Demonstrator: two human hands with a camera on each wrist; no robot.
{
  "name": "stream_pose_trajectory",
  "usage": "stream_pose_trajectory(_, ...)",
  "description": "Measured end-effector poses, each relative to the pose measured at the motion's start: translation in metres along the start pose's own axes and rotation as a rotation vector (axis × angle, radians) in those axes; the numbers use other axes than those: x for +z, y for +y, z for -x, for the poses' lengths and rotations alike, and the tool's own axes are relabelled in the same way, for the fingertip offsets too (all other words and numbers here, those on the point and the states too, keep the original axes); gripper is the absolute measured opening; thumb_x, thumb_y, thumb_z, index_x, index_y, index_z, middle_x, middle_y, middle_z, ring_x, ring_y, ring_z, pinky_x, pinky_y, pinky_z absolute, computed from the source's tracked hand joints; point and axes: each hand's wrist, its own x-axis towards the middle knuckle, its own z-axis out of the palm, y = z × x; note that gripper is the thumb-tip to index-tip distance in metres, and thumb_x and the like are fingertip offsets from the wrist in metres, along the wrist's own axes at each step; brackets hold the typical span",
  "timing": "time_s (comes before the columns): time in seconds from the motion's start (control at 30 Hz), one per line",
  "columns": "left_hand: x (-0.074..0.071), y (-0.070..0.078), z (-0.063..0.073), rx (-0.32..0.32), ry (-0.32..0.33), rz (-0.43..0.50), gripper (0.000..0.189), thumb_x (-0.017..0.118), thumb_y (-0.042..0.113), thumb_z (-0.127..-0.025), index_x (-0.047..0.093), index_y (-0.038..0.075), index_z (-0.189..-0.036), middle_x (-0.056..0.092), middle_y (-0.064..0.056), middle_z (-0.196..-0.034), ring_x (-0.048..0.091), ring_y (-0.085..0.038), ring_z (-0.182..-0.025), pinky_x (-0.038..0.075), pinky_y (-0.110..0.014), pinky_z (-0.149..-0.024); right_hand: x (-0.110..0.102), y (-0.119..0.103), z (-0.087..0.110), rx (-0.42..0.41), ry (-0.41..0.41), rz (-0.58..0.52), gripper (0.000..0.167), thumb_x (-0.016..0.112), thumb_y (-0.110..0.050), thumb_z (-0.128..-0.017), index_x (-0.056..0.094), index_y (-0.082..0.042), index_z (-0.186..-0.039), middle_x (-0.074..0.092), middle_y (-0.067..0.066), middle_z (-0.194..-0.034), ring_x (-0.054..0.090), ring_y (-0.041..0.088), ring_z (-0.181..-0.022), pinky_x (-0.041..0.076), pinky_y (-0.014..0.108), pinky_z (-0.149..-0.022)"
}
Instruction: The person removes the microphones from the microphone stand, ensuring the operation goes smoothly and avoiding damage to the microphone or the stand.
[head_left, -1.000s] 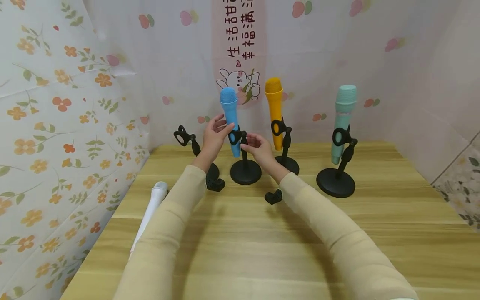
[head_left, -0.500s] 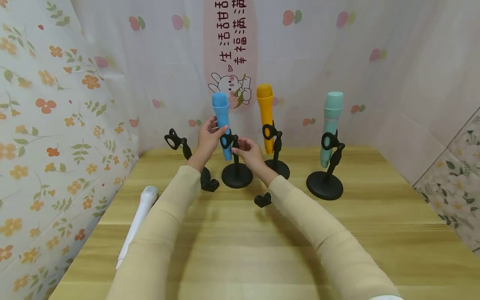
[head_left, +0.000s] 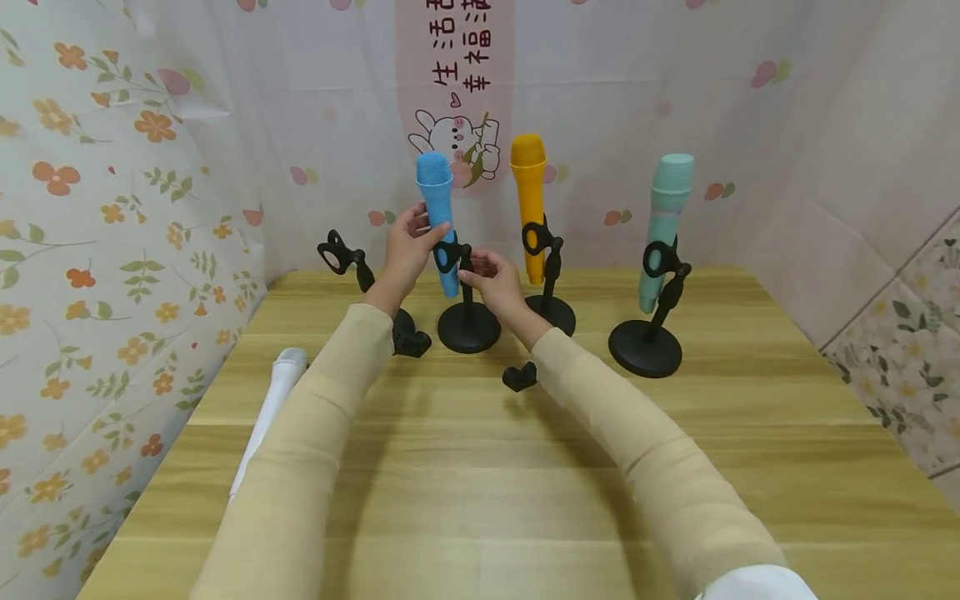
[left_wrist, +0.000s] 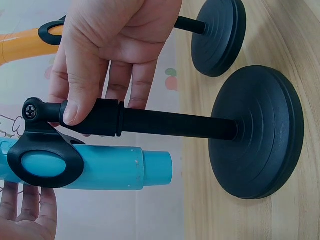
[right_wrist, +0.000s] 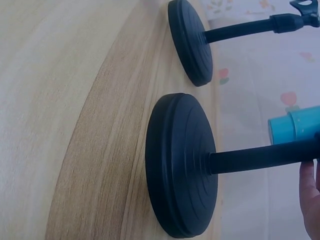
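Observation:
A blue microphone (head_left: 434, 196) leans upright in the clip of a black stand (head_left: 468, 332), its tapered end below the clip. My left hand (head_left: 407, 254) grips the microphone's body just above the clip, thumb across the front. With my right hand (head_left: 501, 287) I pinch the top of the stand's post from the right; in the left wrist view the thumb (left_wrist: 80, 102) lies along the black collar. The fingers (left_wrist: 30, 207) of my left hand show beside the microphone there. In the right wrist view the stand's round base (right_wrist: 182, 165) is on the table.
An orange microphone (head_left: 529, 187) and a mint green microphone (head_left: 667, 208) stand in their clips to the right. Left of the blue one, a black stand's clip (head_left: 339, 252) holds nothing. A white microphone (head_left: 270, 408) lies on the wooden table (head_left: 465, 500). A printed cloth hangs behind.
The head view has shifted, so the scene sits farther left and higher in it. Both hands keep their hold on the blue microphone and its stand.

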Motion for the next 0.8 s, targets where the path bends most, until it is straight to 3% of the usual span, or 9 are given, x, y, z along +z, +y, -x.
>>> stream_pose_trajectory(0.17,-0.002,-0.003,0.001,-0.011,-0.008,0.010,0.059,0.070,0.024,-0.091,0.046,0.010,-0.143,0.056,-0.011,-0.131,0.054,-0.023,-0.117,0.046,-0.036,-0.098,0.001,0.000,0.003,0.034,0.002,-0.006,0.038,0.073,-0.014,-0.088,0.063,-0.006,-0.124,0.062,0.010,-0.116,0.056,0.023,-0.108,0.049,0.032,-0.093)
stream_pose_trajectory(0.37,-0.002,0.004,-0.001,0.021,-0.003,0.020,0.058,0.071,0.023,-0.091,0.047,0.009,-0.142,0.057,-0.011,-0.130,0.055,-0.023,-0.116,0.048,-0.036,-0.096,-0.001,-0.006,-0.001,0.005,0.012,-0.008,0.036,0.073,-0.013,-0.088,0.064,-0.006,-0.123,0.062,0.009,-0.113,0.056,0.022,-0.104,0.050,0.031,-0.091)
stream_pose_trajectory(0.63,-0.001,0.012,-0.002,0.010,-0.002,0.050,0.058,0.072,0.021,-0.089,0.048,0.010,-0.141,0.056,-0.010,-0.131,0.055,-0.020,-0.115,0.048,-0.034,-0.095,-0.004,-0.011,-0.004,-0.007,0.007,-0.014,0.036,0.074,-0.011,-0.088,0.064,-0.005,-0.122,0.062,0.009,-0.114,0.056,0.021,-0.105,0.050,0.030,-0.090)
stream_pose_trajectory(0.8,-0.003,0.004,0.006,0.030,-0.008,0.049,0.058,0.072,0.022,-0.090,0.048,0.009,-0.141,0.057,-0.011,-0.129,0.056,-0.022,-0.115,0.048,-0.035,-0.095,-0.003,-0.006,0.006,-0.032,-0.005,-0.012,0.035,0.074,-0.011,-0.088,0.064,-0.004,-0.121,0.060,0.009,-0.114,0.055,0.021,-0.104,0.048,0.031,-0.091)
